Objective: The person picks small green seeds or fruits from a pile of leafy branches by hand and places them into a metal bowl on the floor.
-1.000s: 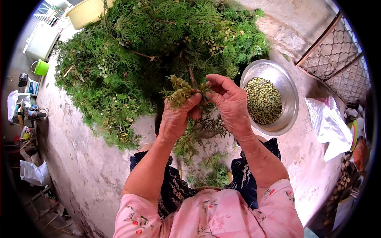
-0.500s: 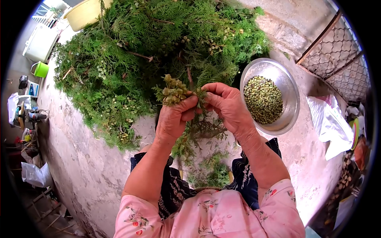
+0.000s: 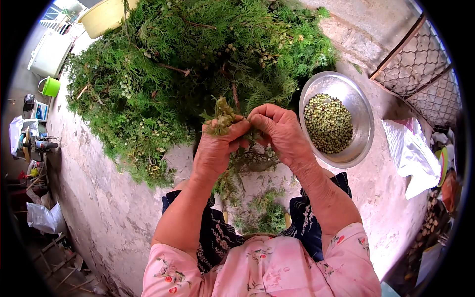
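Observation:
My left hand (image 3: 216, 148) grips a green twig with small cones (image 3: 220, 115) between thumb and fingers. My right hand (image 3: 278, 129) pinches the same twig just to its right, fingertips meeting the left hand's. Both hands hover in front of a big heap of green conifer branches (image 3: 163, 79) on the concrete ground. To the right of my right hand stands a round metal bowl (image 3: 361, 111) holding a layer of small green cones (image 3: 327, 123). Loose sprigs (image 3: 262, 213) lie on the ground below my hands, between my knees.
A white cloth or bag (image 3: 410, 153) lies right of the bowl, a wire-mesh fence (image 3: 420, 74) behind it. A yellow basin (image 3: 101, 17) sits at the top left, a green bucket (image 3: 51, 86) and a white bag (image 3: 42, 218) at the left.
Both hands have stayed together on the twig and shifted slightly; the fingers have worked along the sprig. Bowl and branch heap are unchanged.

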A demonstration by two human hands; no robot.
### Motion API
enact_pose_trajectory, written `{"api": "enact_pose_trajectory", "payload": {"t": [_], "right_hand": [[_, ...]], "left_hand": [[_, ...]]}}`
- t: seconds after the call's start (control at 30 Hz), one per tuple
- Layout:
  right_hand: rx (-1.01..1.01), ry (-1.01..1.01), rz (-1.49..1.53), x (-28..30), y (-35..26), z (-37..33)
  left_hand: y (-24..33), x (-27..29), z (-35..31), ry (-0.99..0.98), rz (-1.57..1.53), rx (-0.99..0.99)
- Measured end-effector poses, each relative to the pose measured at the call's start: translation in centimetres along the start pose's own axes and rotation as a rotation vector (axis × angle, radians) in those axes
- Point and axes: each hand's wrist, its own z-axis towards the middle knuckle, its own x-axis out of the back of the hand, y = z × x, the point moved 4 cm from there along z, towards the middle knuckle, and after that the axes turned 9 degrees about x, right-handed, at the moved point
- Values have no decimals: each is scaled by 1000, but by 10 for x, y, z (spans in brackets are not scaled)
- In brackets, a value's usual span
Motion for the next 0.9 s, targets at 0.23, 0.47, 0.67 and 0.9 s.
{"api": "enact_pose_trajectory", "payload": {"t": [0.23,0.47,0.67,0.9], "right_hand": [[-86,12,179,-4,-7,1],[-26,-158,40,-8,-13,0],[80,-200,-74,-10,-18,3],[108,124,-17,7,-13,4]], "left_hand": [[4,3,-4,-82,6,66],[3,-7,-10,-194,202,165],[-2,-6,-8,-198,238,172],[3,-12,1,-144,141,-193]]}}
